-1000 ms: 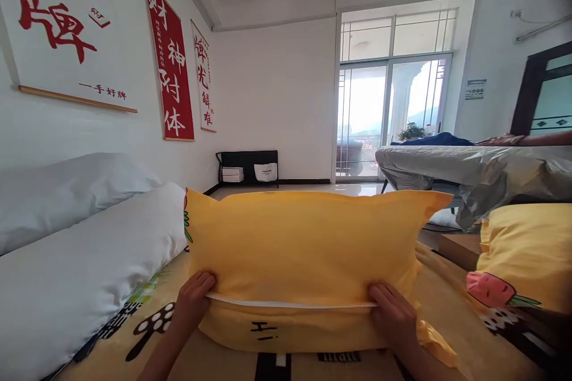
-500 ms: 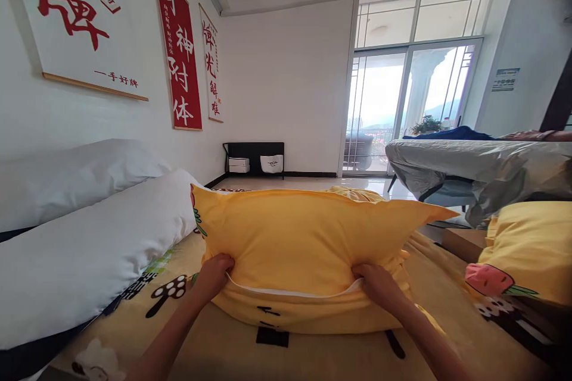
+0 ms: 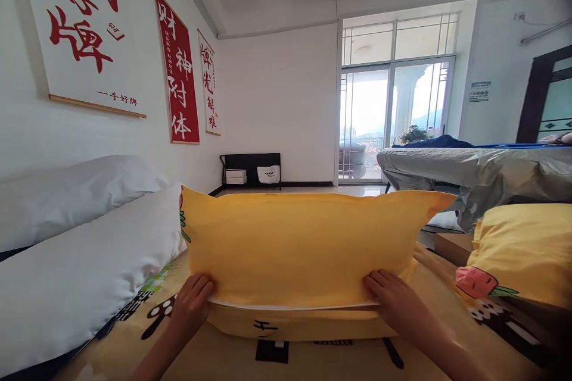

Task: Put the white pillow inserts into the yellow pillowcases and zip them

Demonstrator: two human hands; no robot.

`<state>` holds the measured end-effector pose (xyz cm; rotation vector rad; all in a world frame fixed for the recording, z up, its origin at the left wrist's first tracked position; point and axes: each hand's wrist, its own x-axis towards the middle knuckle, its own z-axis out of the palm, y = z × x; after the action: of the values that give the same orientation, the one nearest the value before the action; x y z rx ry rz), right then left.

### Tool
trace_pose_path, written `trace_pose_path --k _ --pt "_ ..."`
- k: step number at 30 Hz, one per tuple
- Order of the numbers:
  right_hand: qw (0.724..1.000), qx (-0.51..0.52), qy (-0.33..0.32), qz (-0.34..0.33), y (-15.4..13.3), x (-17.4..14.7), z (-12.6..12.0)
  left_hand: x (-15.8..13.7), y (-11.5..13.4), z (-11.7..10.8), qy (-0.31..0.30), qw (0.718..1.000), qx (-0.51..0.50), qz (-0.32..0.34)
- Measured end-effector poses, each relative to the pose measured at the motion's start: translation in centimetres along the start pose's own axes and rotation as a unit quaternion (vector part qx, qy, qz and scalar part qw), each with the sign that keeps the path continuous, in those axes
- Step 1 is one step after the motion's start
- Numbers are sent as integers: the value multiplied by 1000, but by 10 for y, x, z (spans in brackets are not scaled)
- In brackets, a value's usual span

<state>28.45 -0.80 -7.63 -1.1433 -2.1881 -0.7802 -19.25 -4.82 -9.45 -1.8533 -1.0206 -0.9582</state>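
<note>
A yellow pillow (image 3: 295,244) stands upright on its long side in front of me, a pink and green print at its upper left corner. Along its lower face runs a white zipper or seam line (image 3: 286,308), with a fold of yellow fabric (image 3: 308,324) below. My left hand (image 3: 194,297) grips the pillow's lower left edge at one end of this line. At the other end, my right hand (image 3: 386,292) has its fingers curled on the lower right edge. Both thumbs are largely hidden.
Two white pillows (image 3: 89,262) lie at the left. Under everything spreads a patterned beige blanket (image 3: 214,357). At the right rests another yellow pillow (image 3: 527,250) beside a cardboard box (image 3: 453,247). Behind it stands a plastic-covered table (image 3: 469,169).
Both hands have moved slightly apart and lower in view. The white line is pulled straighter, and the pillow's front looks smoother. The head view has shifted up and to the right.
</note>
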Motion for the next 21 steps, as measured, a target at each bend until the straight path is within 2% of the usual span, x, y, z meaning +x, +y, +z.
trace_pose_path --k 2,4,6,9,11,13,16,19,21 --pt "997 -62 43 0 -5 -3 2 0 2 4 55 998 16 29" --pt "993 -99 68 4 -7 -2 1 6 5 5 81 995 24 49" --pt "990 -100 99 -11 -6 1 -1 17 10 5 80 994 25 64" --pt "978 -65 184 -69 -3 12 -2 41 23 7 59 994 4 87" --pt "969 -27 228 -93 -3 22 2 58 35 13 52 995 -15 81" --pt "965 13 247 -85 -6 34 9 74 46 24 50 997 -33 52" --pt "971 49 229 -51 -10 56 25 97 55 45 46 998 -48 -11" --pt "986 49 157 -15 -6 80 45 113 52 72 12 996 -43 -74" --pt "994 44 102 10 0 92 62 119 47 91 -36 994 -33 -102"
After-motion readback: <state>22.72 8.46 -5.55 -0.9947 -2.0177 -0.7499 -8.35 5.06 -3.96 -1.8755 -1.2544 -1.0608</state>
